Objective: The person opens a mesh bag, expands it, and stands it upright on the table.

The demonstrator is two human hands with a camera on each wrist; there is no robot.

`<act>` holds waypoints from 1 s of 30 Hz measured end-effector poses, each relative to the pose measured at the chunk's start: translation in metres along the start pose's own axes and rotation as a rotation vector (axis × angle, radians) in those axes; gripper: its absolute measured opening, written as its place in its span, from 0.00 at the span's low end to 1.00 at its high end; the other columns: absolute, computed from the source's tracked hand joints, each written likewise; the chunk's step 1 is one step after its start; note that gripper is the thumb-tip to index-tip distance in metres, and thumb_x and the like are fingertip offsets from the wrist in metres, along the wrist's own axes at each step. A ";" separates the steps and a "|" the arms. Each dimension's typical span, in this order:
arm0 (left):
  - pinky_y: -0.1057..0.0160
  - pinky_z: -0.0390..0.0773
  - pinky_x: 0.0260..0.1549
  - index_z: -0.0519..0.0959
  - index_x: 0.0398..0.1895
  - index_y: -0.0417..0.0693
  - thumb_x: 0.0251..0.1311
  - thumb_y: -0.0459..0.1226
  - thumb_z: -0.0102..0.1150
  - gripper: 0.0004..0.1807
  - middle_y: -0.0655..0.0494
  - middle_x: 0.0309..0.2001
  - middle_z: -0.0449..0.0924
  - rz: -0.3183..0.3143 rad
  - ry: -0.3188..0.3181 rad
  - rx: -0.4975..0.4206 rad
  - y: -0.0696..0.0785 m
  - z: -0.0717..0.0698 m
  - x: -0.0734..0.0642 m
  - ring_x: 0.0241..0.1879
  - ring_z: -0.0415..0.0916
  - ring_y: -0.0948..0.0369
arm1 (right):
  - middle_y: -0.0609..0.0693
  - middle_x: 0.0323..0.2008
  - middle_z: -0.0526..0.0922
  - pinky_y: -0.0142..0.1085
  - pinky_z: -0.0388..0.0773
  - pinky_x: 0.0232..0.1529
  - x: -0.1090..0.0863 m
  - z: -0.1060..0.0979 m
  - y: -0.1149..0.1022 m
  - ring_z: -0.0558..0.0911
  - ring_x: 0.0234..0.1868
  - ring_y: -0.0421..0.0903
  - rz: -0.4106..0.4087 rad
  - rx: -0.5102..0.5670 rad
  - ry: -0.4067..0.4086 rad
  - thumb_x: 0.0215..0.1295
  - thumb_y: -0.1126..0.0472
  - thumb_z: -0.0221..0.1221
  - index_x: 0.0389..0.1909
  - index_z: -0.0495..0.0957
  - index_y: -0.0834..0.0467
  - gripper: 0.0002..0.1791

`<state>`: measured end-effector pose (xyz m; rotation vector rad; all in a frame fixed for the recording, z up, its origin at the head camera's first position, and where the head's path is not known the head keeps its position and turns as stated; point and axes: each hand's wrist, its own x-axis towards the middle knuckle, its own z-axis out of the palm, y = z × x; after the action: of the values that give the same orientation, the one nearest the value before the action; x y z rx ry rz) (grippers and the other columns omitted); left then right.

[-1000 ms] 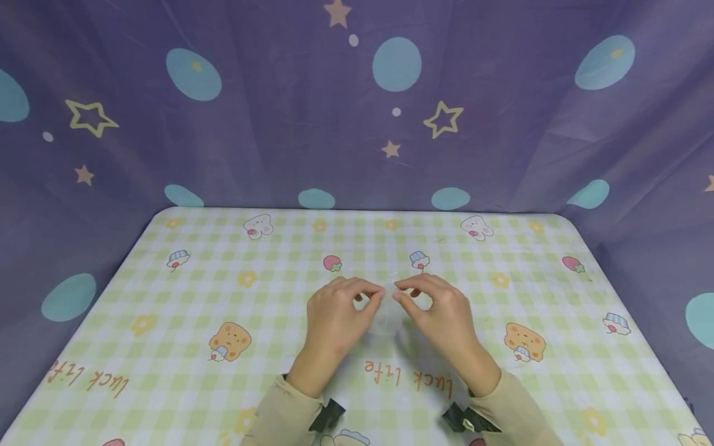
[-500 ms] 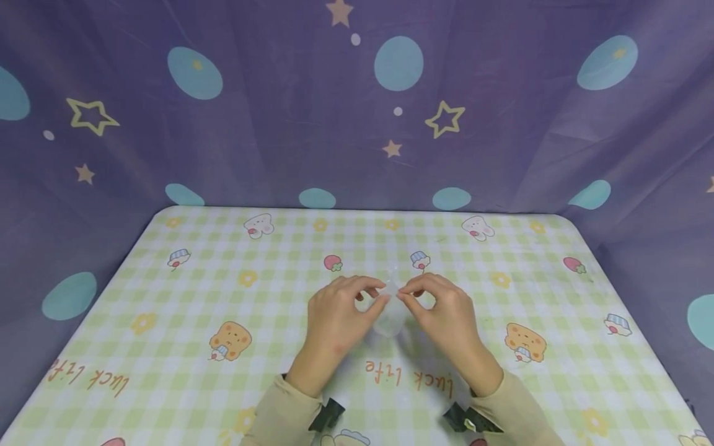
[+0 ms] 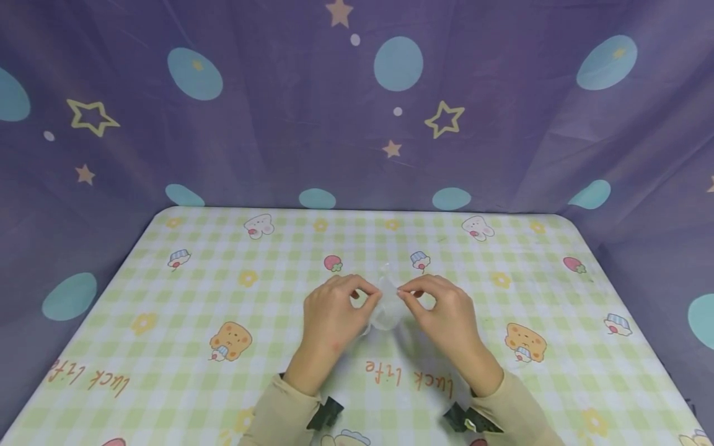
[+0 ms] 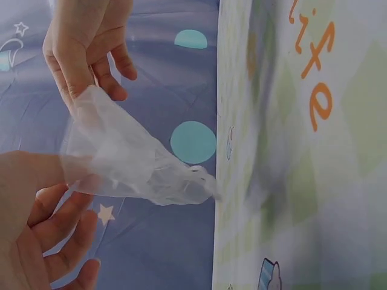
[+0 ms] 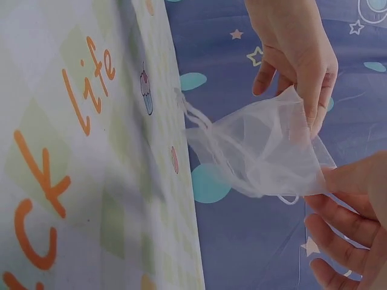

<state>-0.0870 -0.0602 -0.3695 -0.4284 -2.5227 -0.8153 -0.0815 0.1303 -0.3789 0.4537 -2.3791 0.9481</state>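
A small sheer white bag (image 3: 386,314) with thin white cords (image 5: 208,136) is held up between my two hands, just above the table. My left hand (image 3: 336,311) pinches one corner of its rim between thumb and fingers; in the left wrist view the remaining fingers (image 4: 69,241) are spread. On the other side, my right hand (image 3: 444,311) pinches the opposite part of the rim. The bag's crumpled end and cords hang down toward the tabletop. No contents can be made out through the cloudy material.
A green-and-white checked tablecloth (image 3: 167,297) with printed cartoons covers the table. Behind and at both sides hangs a purple curtain (image 3: 279,124) with stars and blue ovals. Dark straps (image 3: 326,413) sit at my wrists.
Over the last half second, my left hand shifts slightly left and the bag's rim spreads a little wider. The bag's lower part swings; my right hand stays almost still.
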 end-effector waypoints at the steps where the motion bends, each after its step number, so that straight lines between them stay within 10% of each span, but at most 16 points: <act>1: 0.64 0.73 0.23 0.86 0.30 0.60 0.51 0.43 0.74 0.05 0.65 0.26 0.83 0.009 -0.007 0.002 0.000 0.000 0.000 0.26 0.77 0.64 | 0.41 0.28 0.85 0.38 0.78 0.31 0.000 0.000 0.000 0.82 0.30 0.38 0.000 0.001 0.000 0.52 0.62 0.75 0.29 0.86 0.52 0.06; 9: 0.67 0.71 0.22 0.89 0.32 0.61 0.53 0.45 0.73 0.04 0.70 0.27 0.85 0.070 -0.004 -0.006 0.000 0.002 0.000 0.25 0.77 0.66 | 0.41 0.28 0.84 0.36 0.77 0.30 -0.001 -0.002 0.000 0.82 0.30 0.37 -0.006 0.010 -0.015 0.52 0.64 0.74 0.28 0.86 0.51 0.07; 19: 0.63 0.73 0.22 0.87 0.25 0.58 0.51 0.44 0.75 0.04 0.61 0.24 0.83 0.000 0.067 -0.024 0.000 0.001 0.000 0.24 0.76 0.64 | 0.42 0.32 0.86 0.34 0.72 0.26 -0.002 -0.001 -0.004 0.81 0.29 0.39 0.052 -0.043 -0.096 0.55 0.61 0.73 0.36 0.88 0.51 0.07; 30: 0.65 0.74 0.23 0.87 0.33 0.60 0.51 0.42 0.74 0.06 0.69 0.28 0.84 0.025 0.042 0.032 -0.002 0.003 0.001 0.27 0.77 0.67 | 0.41 0.27 0.84 0.37 0.75 0.28 -0.001 -0.002 -0.003 0.81 0.29 0.38 0.050 -0.037 -0.008 0.54 0.65 0.73 0.31 0.88 0.51 0.06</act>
<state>-0.0892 -0.0596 -0.3719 -0.4273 -2.4826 -0.7661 -0.0789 0.1302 -0.3762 0.3858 -2.4209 0.9243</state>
